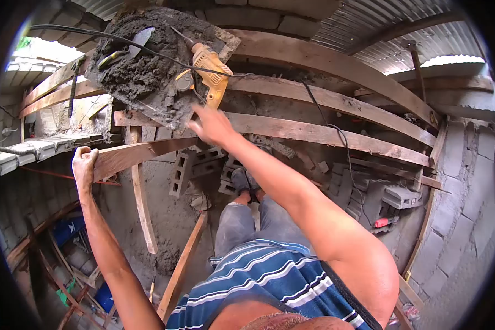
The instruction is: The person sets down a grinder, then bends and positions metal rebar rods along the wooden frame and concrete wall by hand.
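Okay, left hand (pixel 84 166) at the left of the frame has its fingers clamped on the near end of a wooden plank (pixel 143 156), which runs toward the middle, its far end just below the mortar board (pixel 230 41). Right hand (pixel 212 127), centre and a bit above, sits at the lower edge of that board, near the handle end of a yellow drill (pixel 217 83). It's blurred, so can't tell if its fingers are apart or together, or touching anything. Drill lies on the board, upper middle, bit pointing up-left, beside wet mortar (pixel 121 77) with a trowel (pixel 142 39) lying in it. Black cable (pixel 93 33) crosses over the mortar and the drill. Long timber rails (pixel 335 98) span the upper right; hollow blocks (pixel 181 173) sit on the ground below centre.

Step in hand, as I judge it: left steadies the plank while right works by the drill. Any lift of the drill would call for a firm handle grip, cable freed, plank held steady.
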Demonstrator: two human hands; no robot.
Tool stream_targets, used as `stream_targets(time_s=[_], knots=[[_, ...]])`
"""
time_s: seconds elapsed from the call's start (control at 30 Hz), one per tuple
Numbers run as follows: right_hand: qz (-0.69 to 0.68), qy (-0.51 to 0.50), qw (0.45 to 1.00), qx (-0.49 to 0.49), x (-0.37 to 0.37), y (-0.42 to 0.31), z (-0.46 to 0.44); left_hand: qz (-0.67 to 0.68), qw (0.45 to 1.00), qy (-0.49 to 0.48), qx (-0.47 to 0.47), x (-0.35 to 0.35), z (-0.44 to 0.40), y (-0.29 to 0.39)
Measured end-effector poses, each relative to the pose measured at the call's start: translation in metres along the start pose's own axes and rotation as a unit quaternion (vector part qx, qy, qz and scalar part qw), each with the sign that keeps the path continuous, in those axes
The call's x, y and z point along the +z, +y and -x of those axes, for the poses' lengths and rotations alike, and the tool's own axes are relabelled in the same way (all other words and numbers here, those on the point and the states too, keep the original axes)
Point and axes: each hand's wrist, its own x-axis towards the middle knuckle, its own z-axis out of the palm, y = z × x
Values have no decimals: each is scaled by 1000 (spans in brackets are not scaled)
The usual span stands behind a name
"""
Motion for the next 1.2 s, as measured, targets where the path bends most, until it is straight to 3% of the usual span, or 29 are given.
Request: stream_targets(time_s=[0.03, 0.1, 0.17, 0.2, 0.3, 0.4, 0.57, 0.67, 0.83, 0.93, 0.97, 1.03, 1.07, 1.1, 1.2], knots=[[-16, -99, 993, 58, -19, -2, 37, 4, 1000, 1, 3, 0, 0, 1], [-16, -199, 977, 69, -31, 24, 117, -9, 1000, -1, 6, 0, 0, 1], [21, -340, 936, 94, -48, 49, 200, -12, 1000, 0, 17, -1, -3, -1], [21, -461, 877, 136, -63, 54, 230, -34, 999, 8, 18, -1, -2, 3], [14, -551, 822, 145, -76, 68, 322, -51, 999, 11, 13, 0, 4, 9], [23, -589, 791, 163, -78, 63, 359, -64, 997, 23, 24, 1, 1, 1], [14, -539, 829, 151, -71, 63, 381, -92, 995, 26, 10, 0, 1, 3], [-31, -496, 834, 238, -88, 61, 376, -107, 994, 27, 11, 1, 1, 7], [-81, -563, 800, 193, -97, 51, 375, -100, 994, 32, 19, 1, 0, 2], [-96, -507, 831, 207, -106, 58, 391, -101, 995, 17, 12, 4, -1, -2], [-26, -533, 842, 82, -85, 90, 409, -110, 993, 44, 16, 2, -2, 5], [40, -502, 844, 184, -113, 62, 385, -122, 990, 60, 28, 1, -10, -8], [46, -475, 858, 189, -112, 65, 397, -141, 987, 72, 9, -2, -7, -2], [70, -516, 825, 220, -108, 68, 398, -160, 984, 75, -12, 0, 0, 8], [33, -487, 842, 229, -105, 65, 402, -163, 983, 75, -48, 0, 4, 15]])
